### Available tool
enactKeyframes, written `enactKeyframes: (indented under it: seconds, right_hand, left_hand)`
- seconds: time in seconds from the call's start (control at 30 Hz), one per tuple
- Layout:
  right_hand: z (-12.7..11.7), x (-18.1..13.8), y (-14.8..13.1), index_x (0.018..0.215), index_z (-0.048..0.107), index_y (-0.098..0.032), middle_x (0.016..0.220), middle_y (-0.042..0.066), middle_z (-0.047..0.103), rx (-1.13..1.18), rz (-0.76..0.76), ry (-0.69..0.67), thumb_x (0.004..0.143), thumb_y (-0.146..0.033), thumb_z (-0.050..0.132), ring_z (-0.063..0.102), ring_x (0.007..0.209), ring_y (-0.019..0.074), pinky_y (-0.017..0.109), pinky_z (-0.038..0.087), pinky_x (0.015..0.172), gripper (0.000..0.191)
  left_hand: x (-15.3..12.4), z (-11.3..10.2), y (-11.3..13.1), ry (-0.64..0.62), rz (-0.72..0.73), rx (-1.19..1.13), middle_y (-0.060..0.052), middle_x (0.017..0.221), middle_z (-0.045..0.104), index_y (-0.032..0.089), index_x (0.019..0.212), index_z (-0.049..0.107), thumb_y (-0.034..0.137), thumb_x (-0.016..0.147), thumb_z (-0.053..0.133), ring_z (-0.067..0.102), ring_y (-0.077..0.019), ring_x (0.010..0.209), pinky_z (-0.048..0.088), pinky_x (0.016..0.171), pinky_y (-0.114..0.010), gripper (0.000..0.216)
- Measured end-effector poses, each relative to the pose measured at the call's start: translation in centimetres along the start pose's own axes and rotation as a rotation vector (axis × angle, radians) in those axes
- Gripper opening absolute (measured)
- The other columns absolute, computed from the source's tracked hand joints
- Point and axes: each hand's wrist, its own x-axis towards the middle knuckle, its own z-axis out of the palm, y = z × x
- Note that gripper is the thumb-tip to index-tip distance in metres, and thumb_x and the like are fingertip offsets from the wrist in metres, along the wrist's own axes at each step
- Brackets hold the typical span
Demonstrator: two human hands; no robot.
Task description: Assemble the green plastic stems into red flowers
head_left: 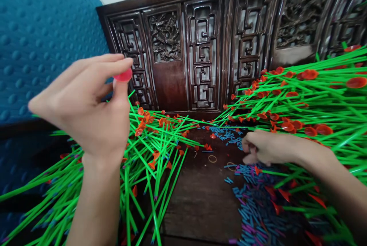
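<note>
My left hand [94,96] is raised at the left, thumb and fingers pinched on a small red cup [124,75]. Whether a stick runs from that cup is hidden by the hand. Below it lies a loose pile of green sticks [163,135], many tipped with orange-red cups [155,155]. My right hand [263,147] hovers low at the right, fingers curled together and slightly blurred. Anything between its fingertips is too small to make out. Short blue and purple tube pieces [252,207] lie just beneath it, with more blue pieces [226,134] behind.
A thick stack of green sticks with red cups [315,96] fills the right side. Behind stands a carved dark wood backrest [172,85]. A blue bumpy mat [43,28] rises at the left. A rubber band [212,158] lies on the dark wooden surface [203,204].
</note>
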Motion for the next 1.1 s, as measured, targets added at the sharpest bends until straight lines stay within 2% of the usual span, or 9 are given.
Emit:
enactKeyframes:
  seconds: [0.13,0.27,0.33,0.4,0.5,0.6,0.8,0.93,1.1]
  right_hand:
    - [0.6,-0.1,-1.2,0.075,0.049,-0.022,0.050,-0.006,0.057,-0.014,0.117,-0.251,0.056,-0.004,0.069,0.052,0.044,0.0124,0.024,0.042,0.048,0.033]
    - [1.6,1.6,-1.6,0.064,0.048,-0.021,0.040,-0.007,0.052,-0.083,0.122,-0.301,0.051,-0.001,0.066,0.049,0.039,0.0131,0.027,0.044,0.048,0.030]
    - [1.8,2.1,-1.5,0.061,0.049,-0.020,0.040,-0.006,0.052,-0.106,0.113,-0.303,0.050,-0.002,0.065,0.050,0.039,0.0144,0.028,0.044,0.047,0.027]
    - [1.6,2.0,-1.3,0.061,0.050,-0.020,0.048,-0.004,0.056,-0.124,0.081,-0.258,0.052,-0.002,0.062,0.055,0.047,0.0160,0.027,0.043,0.049,0.024]
    - [0.7,0.9,-1.1,0.068,0.054,-0.020,0.070,0.000,0.061,-0.139,-0.099,-0.034,0.059,-0.003,0.057,0.060,0.067,0.0165,0.025,0.040,0.055,0.020]
    - [-0.4,-0.7,-1.9,0.076,0.057,-0.021,0.069,-0.001,0.059,-0.115,-0.342,0.320,0.069,-0.010,0.056,0.056,0.063,0.0140,0.024,0.037,0.054,0.013]
    - [-1.1,-4.3,-5.5,0.085,0.058,-0.020,0.079,-0.001,0.067,-0.042,-0.757,1.057,0.086,-0.014,0.054,0.053,0.054,0.0094,0.024,0.039,0.052,0.008]
    - [0.0,-5.0,-7.1,0.083,0.060,-0.021,0.090,0.001,0.073,-0.264,-0.912,1.195,0.095,-0.011,0.049,0.059,0.060,0.0103,0.025,0.039,0.051,0.019]
    - [1.6,-4.4,-8.8,0.077,0.065,-0.017,0.086,0.007,0.075,-0.402,-1.127,1.154,0.102,-0.014,0.028,0.056,0.054,0.0135,0.030,0.041,0.051,0.045]
  left_hand:
    - [1.1,0.5,-2.5,-0.141,0.001,0.411,-0.005,0.090,0.072,0.018,0.101,0.076,0.023,0.078,0.074,0.065,-0.0228,0.077,0.049,0.090,-0.046,0.023]
    - [1.4,0.3,-3.8,-0.447,-0.216,0.655,-0.013,0.080,0.069,0.016,0.109,0.074,0.049,0.082,0.069,0.064,-0.0390,0.091,0.048,0.088,-0.061,0.043]
    - [1.2,0.2,-3.7,-0.489,-0.261,0.710,-0.019,0.089,0.071,0.016,0.111,0.073,0.057,0.085,0.062,0.061,-0.0485,0.104,0.047,0.083,-0.069,0.050]
    - [1.0,0.2,-3.2,-0.486,-0.167,0.712,-0.023,0.108,0.070,0.015,0.111,0.073,0.055,0.088,0.059,0.055,-0.0511,0.120,0.045,0.088,-0.071,0.048]
    - [0.6,0.4,-2.1,-0.421,0.038,0.625,-0.019,0.124,0.067,0.015,0.109,0.073,0.043,0.091,0.060,0.054,-0.0424,0.126,0.045,0.100,-0.060,0.036]
    - [0.0,1.0,-0.7,-0.386,0.102,0.478,-0.008,0.110,0.074,0.022,0.104,0.074,0.040,0.089,0.064,0.067,-0.0308,0.105,0.051,0.095,-0.045,0.026]
    - [-1.2,2.6,0.8,-0.636,-0.110,-0.137,0.003,0.072,0.074,0.022,0.091,0.072,0.033,0.091,0.064,0.070,-0.0124,0.064,0.052,0.059,-0.020,0.014]
    - [-1.8,3.5,0.8,-0.787,-0.269,-0.373,0.001,0.068,0.071,0.019,0.091,0.065,0.038,0.094,0.060,0.070,-0.0132,0.061,0.055,0.056,-0.019,0.019]
    - [-2.3,3.7,1.2,-1.052,-0.445,-0.547,-0.001,0.071,0.069,0.020,0.091,0.056,0.045,0.094,0.058,0.072,-0.0169,0.061,0.060,0.055,-0.024,0.025]
